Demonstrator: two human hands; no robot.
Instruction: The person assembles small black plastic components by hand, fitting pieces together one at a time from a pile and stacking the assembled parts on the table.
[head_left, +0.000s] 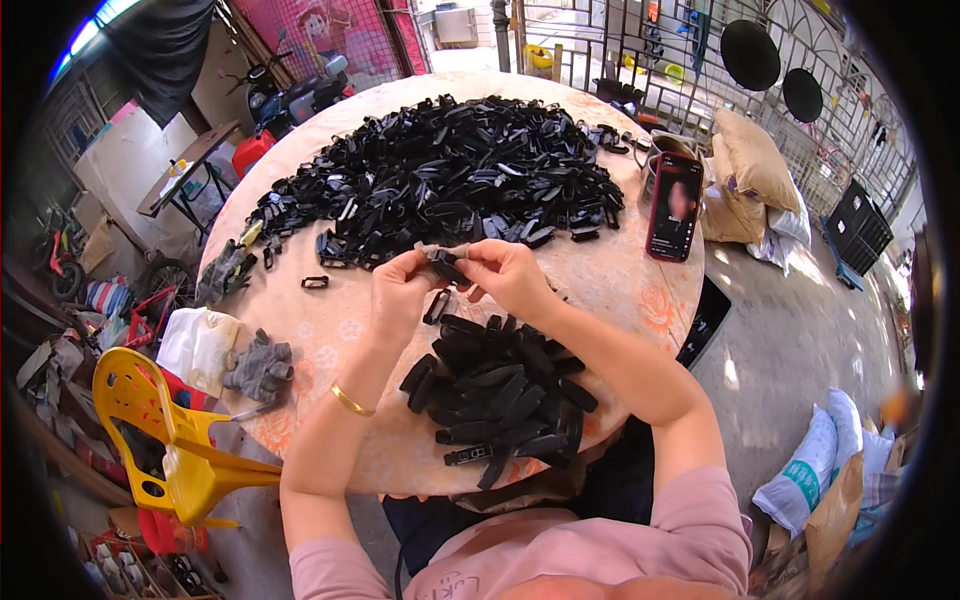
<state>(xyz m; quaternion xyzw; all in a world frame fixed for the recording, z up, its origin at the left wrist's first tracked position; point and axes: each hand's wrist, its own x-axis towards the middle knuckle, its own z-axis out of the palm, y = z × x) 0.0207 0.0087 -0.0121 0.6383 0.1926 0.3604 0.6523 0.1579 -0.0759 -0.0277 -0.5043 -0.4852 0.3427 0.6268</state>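
both hands meet above the middle of the round surface (640, 290) – left hand (400, 292) and right hand (508, 275) pinch the same small black plastic piece (446, 264) between them. fingers of both hands are closed down on it: left thumb and forefinger at its left end, right thumb and forefinger at its right end. the piece runs roughly left to right, so its long axis spans the gap between the two sets of fingertips. neither hand is clearly nearer, they share it, lifted off the surface.

directly below the hands – toward the person – lies the small pile of black pieces (500, 390), close to the near edge. one loose black loop (436, 306) sits just under the left hand, between the held piece and that pile. the big heap of black pieces (450, 170) is on the far side, beyond the fingertips, well apart from the small pile.

off to the person's left: a stray black ring (315, 282), grey gloves (260, 368) and a white bag (200, 345) near the edge. a phone (674, 206) stands propped on the right.
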